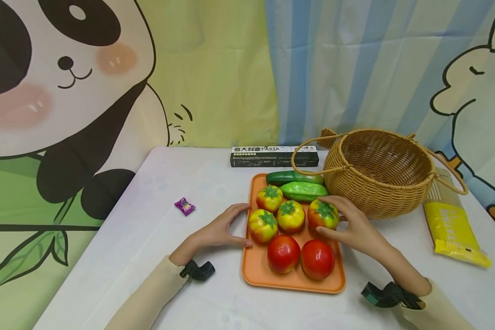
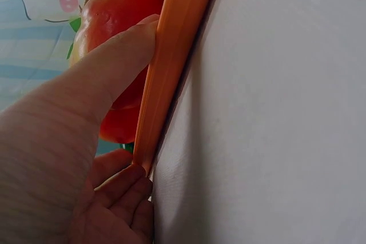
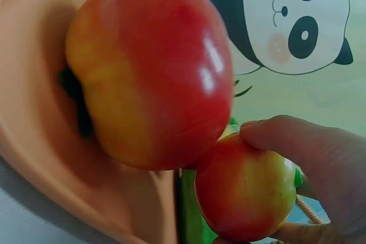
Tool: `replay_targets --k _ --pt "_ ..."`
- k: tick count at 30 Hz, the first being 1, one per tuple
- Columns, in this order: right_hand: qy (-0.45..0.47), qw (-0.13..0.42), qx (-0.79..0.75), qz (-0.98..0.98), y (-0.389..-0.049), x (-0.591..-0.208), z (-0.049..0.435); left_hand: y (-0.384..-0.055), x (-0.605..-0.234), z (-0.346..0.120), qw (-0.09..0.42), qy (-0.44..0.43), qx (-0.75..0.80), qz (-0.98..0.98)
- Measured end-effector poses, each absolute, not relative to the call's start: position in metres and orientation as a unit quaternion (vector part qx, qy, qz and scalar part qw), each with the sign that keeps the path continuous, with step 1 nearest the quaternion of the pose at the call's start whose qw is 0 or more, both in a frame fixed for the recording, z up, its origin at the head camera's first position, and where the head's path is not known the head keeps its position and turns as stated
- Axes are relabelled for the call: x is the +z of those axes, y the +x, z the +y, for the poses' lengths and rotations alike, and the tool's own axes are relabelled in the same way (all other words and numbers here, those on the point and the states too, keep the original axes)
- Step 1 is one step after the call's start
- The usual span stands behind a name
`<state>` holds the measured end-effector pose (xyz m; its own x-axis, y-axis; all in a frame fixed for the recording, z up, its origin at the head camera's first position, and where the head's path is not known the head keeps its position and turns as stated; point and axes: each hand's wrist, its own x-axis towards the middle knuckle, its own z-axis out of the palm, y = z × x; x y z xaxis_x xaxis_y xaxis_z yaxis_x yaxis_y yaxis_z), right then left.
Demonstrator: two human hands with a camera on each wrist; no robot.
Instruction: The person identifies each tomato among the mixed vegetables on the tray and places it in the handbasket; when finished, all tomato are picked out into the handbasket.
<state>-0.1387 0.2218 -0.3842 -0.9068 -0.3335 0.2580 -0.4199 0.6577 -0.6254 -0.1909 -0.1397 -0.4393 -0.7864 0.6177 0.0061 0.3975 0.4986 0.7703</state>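
My right hand (image 1: 356, 229) grips a red-and-yellow toy tomato (image 1: 323, 214) with a green leafy top, thumb and fingers on opposite sides. In the right wrist view the gripped tomato sits beside a larger-looking one (image 3: 160, 78). My left hand (image 1: 212, 233) touches the left rim of an orange tray (image 1: 253, 277), thumb and fingers spread apart. On the tray are more yellow-red tomatoes (image 1: 290, 217), two red ones (image 1: 317, 260) at the near end, a light green cucumber (image 1: 303, 191) and a darker one (image 1: 293, 177) at the far end.
Behind the tray's right side stands a wicker basket (image 1: 379, 197), its left handle reaching over the tray's far corner. A black pasta box (image 1: 272, 158) lies at the back. A yellow packet (image 1: 453, 224) is at right, a purple wrapped candy (image 1: 184, 206) at left.
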Motion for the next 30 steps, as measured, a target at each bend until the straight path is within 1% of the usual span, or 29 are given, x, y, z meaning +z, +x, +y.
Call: replay_targets --k 9,17,23,30 --pt "0.227 0.104 0.345 -0.905 -0.132 -0.371 0.223 -0.191 -0.441 -0.14 0.134 0.296 0.404 0.855" --pt "0.226 0.125 0.345 -0.902 -0.126 -0.36 0.228 -0.192 -0.441 -0.139 0.133 0.295 0.411 0.852" --pt "0.234 0.154 0.344 -0.896 -0.124 -0.35 0.235 -0.193 -0.441 -0.139 0.131 0.295 0.411 0.853" --pt "0.236 0.176 0.349 -0.89 -0.121 -0.34 0.241 -0.192 -0.442 -0.14 0.132 0.295 0.406 0.855"
